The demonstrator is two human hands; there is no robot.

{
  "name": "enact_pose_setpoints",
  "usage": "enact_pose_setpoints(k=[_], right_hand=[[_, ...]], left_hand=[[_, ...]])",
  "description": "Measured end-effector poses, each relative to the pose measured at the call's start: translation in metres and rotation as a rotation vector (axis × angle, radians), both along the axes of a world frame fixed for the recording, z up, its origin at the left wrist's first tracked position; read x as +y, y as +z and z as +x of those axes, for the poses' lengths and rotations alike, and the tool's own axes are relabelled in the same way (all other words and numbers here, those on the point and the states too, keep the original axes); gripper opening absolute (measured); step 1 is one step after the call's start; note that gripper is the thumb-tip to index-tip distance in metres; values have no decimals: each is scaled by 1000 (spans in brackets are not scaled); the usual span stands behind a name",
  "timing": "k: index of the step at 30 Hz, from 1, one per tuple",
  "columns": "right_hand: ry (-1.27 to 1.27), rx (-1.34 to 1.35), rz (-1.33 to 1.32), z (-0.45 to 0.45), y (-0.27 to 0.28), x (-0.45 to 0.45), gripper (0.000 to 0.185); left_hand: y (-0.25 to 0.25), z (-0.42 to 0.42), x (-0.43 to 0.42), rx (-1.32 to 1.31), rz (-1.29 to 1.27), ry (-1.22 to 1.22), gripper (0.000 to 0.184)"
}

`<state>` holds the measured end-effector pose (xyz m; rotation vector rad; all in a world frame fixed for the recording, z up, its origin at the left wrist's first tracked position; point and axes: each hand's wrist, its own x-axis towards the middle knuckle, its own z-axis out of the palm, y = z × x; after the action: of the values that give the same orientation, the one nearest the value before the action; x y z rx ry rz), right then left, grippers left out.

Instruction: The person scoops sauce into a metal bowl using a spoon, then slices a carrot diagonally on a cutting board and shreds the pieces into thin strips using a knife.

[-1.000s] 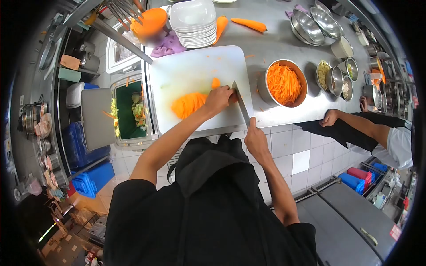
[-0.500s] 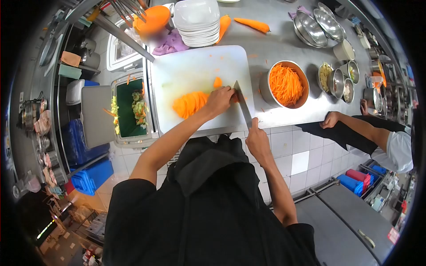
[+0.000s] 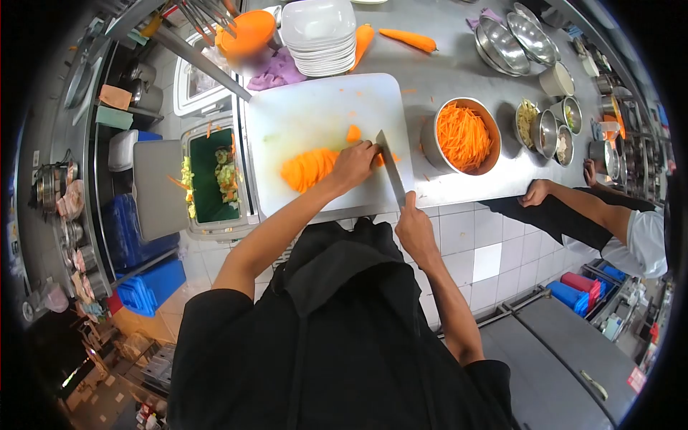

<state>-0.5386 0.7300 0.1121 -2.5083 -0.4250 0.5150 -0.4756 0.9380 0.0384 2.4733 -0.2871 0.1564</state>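
Note:
On the white cutting board (image 3: pixel 287 115), my left hand (image 3: pixel 354 165) presses its curled fingers on a piece of carrot (image 3: pixel 378 159), mostly hidden beneath them. My right hand (image 3: pixel 414 223) is wrapped round the handle of a knife (image 3: pixel 392 170). The blade stands on the board right beside my left fingertips. Sliced carrot (image 3: pixel 307 169) lies fanned out left of my left hand, and a small carrot chunk (image 3: pixel 353 133) sits just above it. Right of the board is a round metal pot (image 3: pixel 432 143) holding shredded carrot (image 3: pixel 464 137).
Stacked white dishes (image 3: pixel 319 43), a purple cloth (image 3: pixel 276 72) and a whole carrot (image 3: pixel 407 39) lie behind the board. A bin of scraps (image 3: pixel 208 228) stands left. Metal bowls (image 3: pixel 546 134) are at the right, near another person's hand (image 3: pixel 534 193) at the counter edge.
Both hands keep nearly the same place, with the knife still beside my left fingertips. A little more orange shows right of the blade. The whole view has shifted slightly.

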Motion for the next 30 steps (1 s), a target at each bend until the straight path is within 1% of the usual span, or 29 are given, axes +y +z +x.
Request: enact_pose_setpoints(k=[2, 5, 7, 10, 12, 14, 16, 19, 23, 25, 28, 30], right_hand=[[-1, 4, -19, -4, -6, -5, 24], [-13, 18, 26, -3, 0, -3, 23], [-12, 20, -17, -3, -5, -1, 33], [6, -21, 8, -3, 1, -4, 33], [-1, -12, 7, -5, -5, -1, 34], [-7, -2, -5, -8, -6, -3, 34], [12, 1, -3, -2, 5, 0, 35], [-2, 38, -19, -3, -2, 4, 34], [24, 30, 2, -6, 3, 4, 34], [-22, 29, 41, -9, 0, 5, 25], [18, -31, 35, -9, 2, 4, 25], [-12, 0, 41, -14, 1, 7, 25]], left_hand=[[-2, -2, -1, 2, -8, 2, 20], [-6, -3, 1, -24, -3, 11, 23], [-6, 0, 2, -51, 1, 4, 24], [-8, -2, 3, 11, -10, -14, 25], [-8, -2, 3, -69, -16, 27, 24], [-8, -3, 4, -57, -7, 19, 26], [-9, -3, 6, -49, 9, 26, 27], [-11, -1, 7, -88, -16, 39, 24], [-13, -5, 9, -60, -2, 43, 24], [-11, -1, 12, -79, 4, 32, 23], [-12, -4, 8, -65, 0, 37, 24], [-13, -7, 10, -84, 6, 36, 20]])
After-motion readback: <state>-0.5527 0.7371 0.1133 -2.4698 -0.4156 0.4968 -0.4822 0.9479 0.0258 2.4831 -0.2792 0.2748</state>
